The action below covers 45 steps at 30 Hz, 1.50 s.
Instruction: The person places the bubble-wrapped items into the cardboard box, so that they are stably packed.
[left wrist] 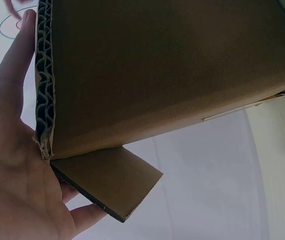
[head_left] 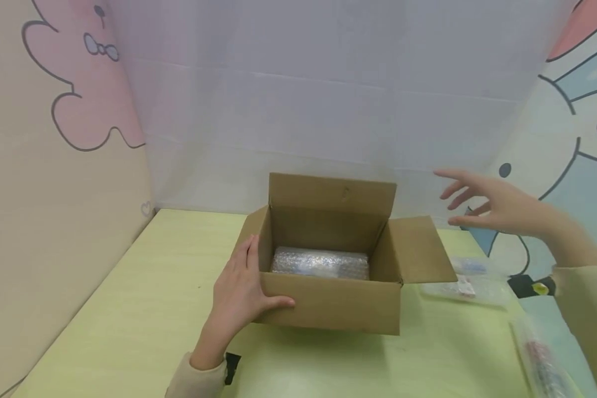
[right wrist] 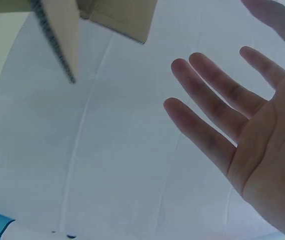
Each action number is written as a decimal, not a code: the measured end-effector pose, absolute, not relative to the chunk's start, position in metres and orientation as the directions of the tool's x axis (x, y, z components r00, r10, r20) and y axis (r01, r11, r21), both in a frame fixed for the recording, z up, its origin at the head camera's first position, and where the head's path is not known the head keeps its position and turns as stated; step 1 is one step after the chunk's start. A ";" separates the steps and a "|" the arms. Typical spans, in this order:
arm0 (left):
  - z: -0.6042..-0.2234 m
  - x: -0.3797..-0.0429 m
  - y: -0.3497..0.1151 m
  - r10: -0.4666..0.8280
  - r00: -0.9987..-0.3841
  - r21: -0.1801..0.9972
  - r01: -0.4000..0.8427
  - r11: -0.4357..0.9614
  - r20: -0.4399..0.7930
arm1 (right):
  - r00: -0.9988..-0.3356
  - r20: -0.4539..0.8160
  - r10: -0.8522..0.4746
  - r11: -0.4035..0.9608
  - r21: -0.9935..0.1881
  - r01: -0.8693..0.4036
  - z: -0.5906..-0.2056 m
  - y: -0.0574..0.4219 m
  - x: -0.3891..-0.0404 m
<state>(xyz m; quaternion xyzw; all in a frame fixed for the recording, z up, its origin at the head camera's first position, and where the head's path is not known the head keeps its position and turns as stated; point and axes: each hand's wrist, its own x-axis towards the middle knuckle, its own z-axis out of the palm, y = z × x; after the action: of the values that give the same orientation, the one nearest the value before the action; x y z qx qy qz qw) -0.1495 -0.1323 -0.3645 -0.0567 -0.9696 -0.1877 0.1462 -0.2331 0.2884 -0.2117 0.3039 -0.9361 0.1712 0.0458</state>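
An opened cardboard box (head_left: 328, 304) is at the middle of the table, its flaps spread outward. Inside it lies an item in bubble wrap (head_left: 323, 262); the wrap hides most of what it is. My left hand (head_left: 236, 290) grips the box's near left corner, thumb across the front face and fingers along the left side. From close up, the left wrist view shows the corrugated edge and a flap (left wrist: 112, 182) against that palm. My right hand (head_left: 502, 204) hangs in the air right of the box, fingers spread, touching nothing.
Clear plastic packets (head_left: 470, 287) lie on the yellow-green table (head_left: 179, 276), right of the box. Another clear packet (head_left: 544, 359) is at the near right edge. A white sheet (head_left: 328, 110) hangs behind, and walls with cartoon drawings flank the table.
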 end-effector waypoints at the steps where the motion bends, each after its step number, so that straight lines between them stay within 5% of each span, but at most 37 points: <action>1: -0.365 -0.149 -0.133 0.054 -0.950 0.349 0.165 0.922 0.306 | -0.821 0.202 -0.534 0.768 -0.290 -0.571 -0.217 0.296 -0.234; 7: -0.365 -0.150 -0.134 0.048 -0.951 0.355 0.161 0.921 0.305 | -0.887 0.173 -0.428 0.819 -0.341 -0.462 -0.261 0.343 -0.242; 13: -0.366 -0.150 -0.133 0.049 -0.949 0.351 0.163 0.922 0.311 | -0.907 0.084 -0.414 0.866 -0.272 -0.420 -0.311 0.371 -0.244; 30: -0.367 -0.151 -0.133 0.049 -0.940 0.351 0.174 0.920 0.338 | -0.893 0.020 -0.449 0.856 -0.277 -0.437 -0.398 0.394 -0.246; 45: -0.367 -0.151 -0.132 0.041 -0.943 0.370 0.169 0.914 0.331 | -0.837 0.149 -0.526 0.823 -0.158 -0.546 -0.432 0.405 -0.251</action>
<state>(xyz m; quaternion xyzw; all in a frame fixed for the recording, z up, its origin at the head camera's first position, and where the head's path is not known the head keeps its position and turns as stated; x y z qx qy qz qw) -0.1511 -0.1324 -0.3675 -0.0543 -0.9650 -0.2006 0.1601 -0.2508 0.4054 -0.4317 0.2811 -0.9534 0.0974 0.0497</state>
